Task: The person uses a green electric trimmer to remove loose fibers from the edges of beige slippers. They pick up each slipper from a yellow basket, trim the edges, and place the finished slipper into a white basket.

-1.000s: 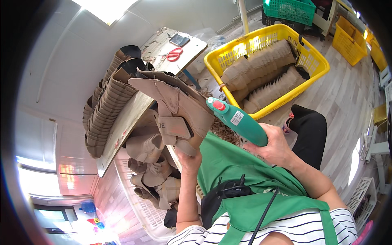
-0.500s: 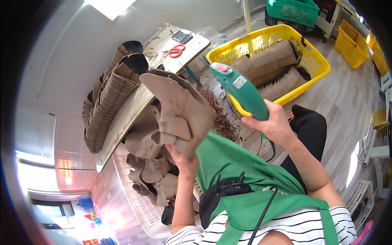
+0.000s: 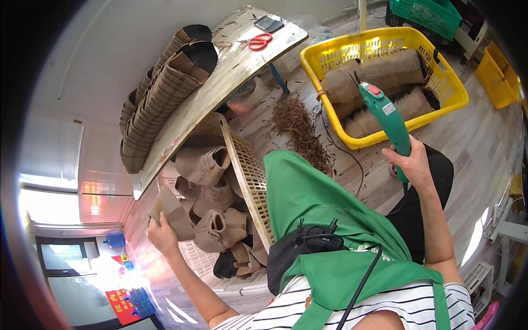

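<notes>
In my right hand [image 3: 412, 162] is a pair of green electric scissors [image 3: 389, 118], with a red button and two thin metal prongs pointing up and away. My fingers wrap its lower end, where a cord runs down. Off to the left, my left hand [image 3: 162, 234] grips a tan shoe upper [image 3: 175, 212] by its edge, over the cream plastic basket [image 3: 247, 179]. Several similar tan uppers [image 3: 220, 225] lie heaped in that basket, some with their round openings showing. Part of the held upper blends with the pile behind it.
A worn table [image 3: 220, 91] at the left bears long stacked rows of tan uppers [image 3: 159, 104], red scissors [image 3: 260, 42] and a phone [image 3: 268, 23]. A yellow basket [image 3: 352, 142] holds more stacked uppers. Brown trimmings [image 3: 302, 132] and a cord [image 3: 352, 157] lie on the floor.
My left hand has carried a tan upper from in front of me down and left to the basket. The electric scissors have moved right, away from my middle. The view has shifted too.
</notes>
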Demonstrator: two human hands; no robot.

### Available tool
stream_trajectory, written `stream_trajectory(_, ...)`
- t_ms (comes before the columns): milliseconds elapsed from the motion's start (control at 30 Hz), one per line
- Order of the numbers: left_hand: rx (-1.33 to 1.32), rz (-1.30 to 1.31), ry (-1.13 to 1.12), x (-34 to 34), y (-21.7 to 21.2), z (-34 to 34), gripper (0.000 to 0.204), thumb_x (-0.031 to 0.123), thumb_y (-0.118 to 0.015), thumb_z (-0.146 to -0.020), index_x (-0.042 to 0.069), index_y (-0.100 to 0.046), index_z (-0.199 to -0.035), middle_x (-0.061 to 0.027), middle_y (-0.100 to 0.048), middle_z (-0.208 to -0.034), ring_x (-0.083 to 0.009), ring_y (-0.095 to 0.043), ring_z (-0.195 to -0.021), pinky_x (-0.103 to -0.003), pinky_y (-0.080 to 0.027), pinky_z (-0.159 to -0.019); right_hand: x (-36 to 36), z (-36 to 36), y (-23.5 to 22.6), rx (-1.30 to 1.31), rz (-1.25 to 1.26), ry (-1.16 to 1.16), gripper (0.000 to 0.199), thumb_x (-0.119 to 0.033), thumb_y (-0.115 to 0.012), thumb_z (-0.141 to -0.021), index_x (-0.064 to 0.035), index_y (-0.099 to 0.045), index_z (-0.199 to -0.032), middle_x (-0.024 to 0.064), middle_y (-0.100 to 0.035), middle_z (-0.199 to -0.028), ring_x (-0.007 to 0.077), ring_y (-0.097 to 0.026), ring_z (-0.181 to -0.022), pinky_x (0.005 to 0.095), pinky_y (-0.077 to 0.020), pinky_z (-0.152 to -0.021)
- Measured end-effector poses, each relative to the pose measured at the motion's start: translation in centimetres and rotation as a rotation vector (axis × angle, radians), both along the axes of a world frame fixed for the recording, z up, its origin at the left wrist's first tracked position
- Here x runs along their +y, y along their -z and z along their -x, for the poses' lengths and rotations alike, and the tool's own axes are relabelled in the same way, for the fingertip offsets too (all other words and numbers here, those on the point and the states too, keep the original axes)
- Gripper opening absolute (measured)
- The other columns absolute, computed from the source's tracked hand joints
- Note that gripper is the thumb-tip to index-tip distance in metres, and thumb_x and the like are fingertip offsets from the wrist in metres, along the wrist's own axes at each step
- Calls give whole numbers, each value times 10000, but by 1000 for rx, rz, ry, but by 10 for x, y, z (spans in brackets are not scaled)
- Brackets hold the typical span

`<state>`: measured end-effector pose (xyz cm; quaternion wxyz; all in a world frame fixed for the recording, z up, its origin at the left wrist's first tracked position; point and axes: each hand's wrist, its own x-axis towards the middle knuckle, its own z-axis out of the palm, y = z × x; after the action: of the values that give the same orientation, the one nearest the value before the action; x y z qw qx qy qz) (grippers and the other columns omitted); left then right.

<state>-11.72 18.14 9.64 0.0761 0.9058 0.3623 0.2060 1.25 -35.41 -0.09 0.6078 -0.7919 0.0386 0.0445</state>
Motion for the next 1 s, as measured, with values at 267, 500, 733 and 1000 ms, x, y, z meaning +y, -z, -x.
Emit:
stream_trajectory(267, -969, 1382, 318, -24, 10, -64, 376, 157, -562, -956, -44, -528, -1272, -165, -585, -1281, -275, -602, -1135, -426, -497, -972, 24, 5, -5, -460, 291, -247, 306, -88, -789, -659, -5, -565, -850, 151, -580, -794, 362, -599, -760, 382, -471, -644)
stream_trajectory(500, -812, 1936, 506, -87, 30, -122, 359, 122, -460, -986, -75, -496, -1284, -209, -582, -1279, -305, -593, -1166, -472, -492, -1001, 25, 11, -4, -649, 363, -297, 276, -7, -715, -583, -2, -523, -781, 131, -542, -733, 341, -575, -689, 387, -438, -592)
stream_trajectory(733, -690, 2091, 550, -108, 40, -139, 305, 105, -457, -986, -76, -537, -1218, -208, -632, -1193, -309, -635, -1091, -458, -514, -974, 21, 10, 0, -726, 420, -284, 272, -22, -704, -574, -14, -523, -776, 127, -551, -739, 332, -584, -702, 389, -452, -605)
stream_trajectory(1000, -620, 2040, 549, -116, 54, -146, 304, 113, -455, -991, -51, -540, -1233, -193, -620, -1223, -309, -612, -1126, -474, -488, -1000, 26, 10, -4, -737, 427, -320, 256, -28, -689, -578, -14, -524, -773, 119, -559, -744, 321, -592, -712, 382, -462, -610)
